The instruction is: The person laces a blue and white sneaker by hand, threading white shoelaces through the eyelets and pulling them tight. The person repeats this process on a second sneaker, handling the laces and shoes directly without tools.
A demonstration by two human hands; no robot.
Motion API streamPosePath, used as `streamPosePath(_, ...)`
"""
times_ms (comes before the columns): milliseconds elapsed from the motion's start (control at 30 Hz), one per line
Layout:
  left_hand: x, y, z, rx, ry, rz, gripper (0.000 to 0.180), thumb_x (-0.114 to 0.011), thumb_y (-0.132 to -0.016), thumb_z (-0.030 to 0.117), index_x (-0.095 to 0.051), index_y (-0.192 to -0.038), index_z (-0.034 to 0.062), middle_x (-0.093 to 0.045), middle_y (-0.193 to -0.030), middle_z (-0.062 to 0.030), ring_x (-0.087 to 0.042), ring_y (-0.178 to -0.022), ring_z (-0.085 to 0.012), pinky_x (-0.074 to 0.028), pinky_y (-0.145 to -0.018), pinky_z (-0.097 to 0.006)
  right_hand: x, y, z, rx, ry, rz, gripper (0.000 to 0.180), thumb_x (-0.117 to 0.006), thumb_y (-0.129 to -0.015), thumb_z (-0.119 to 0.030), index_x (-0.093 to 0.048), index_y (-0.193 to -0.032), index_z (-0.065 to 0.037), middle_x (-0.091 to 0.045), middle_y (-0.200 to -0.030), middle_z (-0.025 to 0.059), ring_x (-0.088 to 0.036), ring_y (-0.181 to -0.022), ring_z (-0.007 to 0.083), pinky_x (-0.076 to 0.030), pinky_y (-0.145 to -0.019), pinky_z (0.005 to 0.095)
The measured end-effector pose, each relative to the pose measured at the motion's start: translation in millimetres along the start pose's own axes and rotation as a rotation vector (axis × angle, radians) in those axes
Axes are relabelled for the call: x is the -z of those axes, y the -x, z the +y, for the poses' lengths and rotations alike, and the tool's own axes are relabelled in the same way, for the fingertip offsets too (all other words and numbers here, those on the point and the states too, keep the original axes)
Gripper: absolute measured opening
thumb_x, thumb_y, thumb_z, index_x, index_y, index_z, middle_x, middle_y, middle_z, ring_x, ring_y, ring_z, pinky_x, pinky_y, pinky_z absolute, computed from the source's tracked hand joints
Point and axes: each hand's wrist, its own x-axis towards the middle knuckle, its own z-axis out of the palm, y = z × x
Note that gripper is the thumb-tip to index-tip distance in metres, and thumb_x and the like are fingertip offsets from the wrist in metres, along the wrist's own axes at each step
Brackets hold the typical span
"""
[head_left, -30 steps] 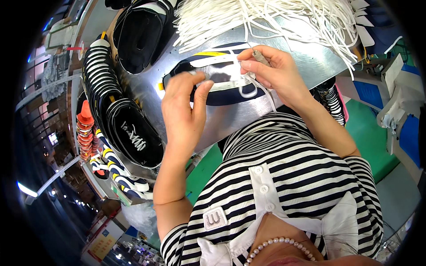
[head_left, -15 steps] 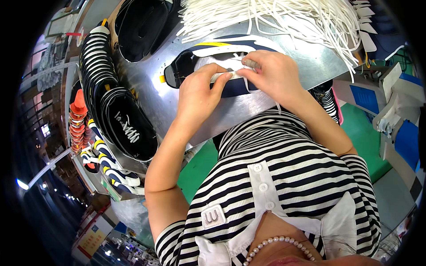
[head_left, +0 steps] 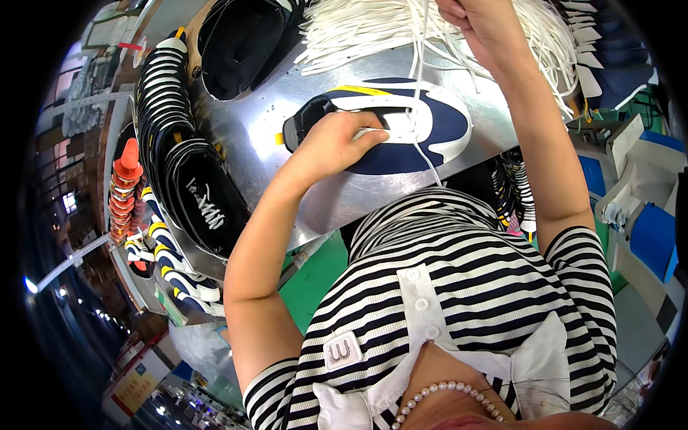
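Observation:
A navy and white shoe upper (head_left: 448, 125) with yellow trim lies on the metal table, toe to the right. My left hand (head_left: 344, 143) is closed on its near opening edge, thumb and fingers pinching by the white tongue. A white shoelace (head_left: 418, 79) passes through the front of the opening. One end hangs over the near side toward the table's edge; the other runs taut up past the top of the picture. At that top edge is my right hand (head_left: 491, 32), fingers curled, drawing the lace up. Its fingertips are partly cut off by the frame.
Loose white laces (head_left: 358, 36) lie heaped at the table's far side. Nested dark uppers (head_left: 168, 107) form a curved row at left, with a black upper (head_left: 240, 50) behind. Orange shoe pieces (head_left: 125, 179) are stacked farther left. White-and-navy pieces (head_left: 609, 79) lie at far right.
Both hands were together over the shoe opening. My right hand has moved up and away, stretching the lace. My left hand stays on the upper, which has shifted slightly right and nearer.

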Motion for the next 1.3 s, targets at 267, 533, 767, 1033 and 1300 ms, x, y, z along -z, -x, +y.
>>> streamPosePath(267,-2.0,0.3,16.9,0.401,0.493,0.002,0.08,-0.056,-0.085,0.073,-0.068,-0.108,-0.0025,-0.066,-0.1,-0.0106,-0.06,-0.092,-0.0167,-0.046,-0.087,-0.029,-4.1,10.4,25.6,-0.213,-0.117,0.046,0.022,-0.061,-0.097,-0.019,-0.066,-0.106,0.0,-0.059,-0.072,-0.0037,-0.036,-0.052,-0.0013,-0.023,-0.045,0.015)
streamPosePath(533,-14.4,-4.2,18.1,0.42,0.605,0.075,0.05,-0.057,-0.095,0.05,-0.072,-0.096,0.0021,-0.072,-0.084,-0.0053,-0.055,-0.066,-0.007,-0.044,-0.064,-0.023,1.5,5.2,43.4,-0.381,-0.022,-0.089,0.038,-0.057,-0.099,-0.032,-0.065,-0.113,0.003,-0.067,-0.084,0.0024,-0.031,-0.049,-0.0009,-0.023,-0.041,0.016)
streamPosePath(767,-23.8,4.3,21.7,0.331,0.694,0.154,0.043,-0.056,-0.098,0.039,-0.069,-0.097,-0.0015,-0.071,-0.085,-0.0055,-0.059,-0.065,-0.0083,-0.047,-0.063,-0.023,27.8,33.6,51.5,-0.267,0.74,-0.014,0.034,-0.068,-0.09,-0.028,-0.067,-0.104,0.003,-0.073,-0.088,0.0077,-0.066,-0.073,0.0107,-0.052,-0.073,0.0248)
streamPosePath(1033,-41.8,11.0,27.2,0.275,0.829,0.241,0.035,-0.06,-0.097,0.033,-0.07,-0.096,-0.0009,-0.071,-0.088,-0.0074,-0.065,-0.074,-0.0112,-0.052,-0.07,-0.025,-1.6,39.3,83.2,-0.335,0.847,-0.208,0.044,-0.08,-0.078,-0.028,-0.066,-0.108,0.001,-0.071,-0.095,0.0087,-0.063,-0.073,0.0102,-0.049,-0.07,0.0253)
streamPosePath(1300,-45.7,20.1,17.2,0.229,0.837,0.376,0.025,-0.06,-0.098,0.022,-0.067,-0.102,-0.0007,-0.071,-0.088,-0.0062,-0.063,-0.067,-0.0094,-0.049,-0.061,-0.023,-12.6,51.9,11.8,-0.244,0.189,-0.107,0.031,-0.064,-0.094,-0.027,-0.064,-0.111,0.0,-0.068,-0.084,0.0007,-0.032,-0.05,-0.0018,-0.025,-0.045,0.0151)
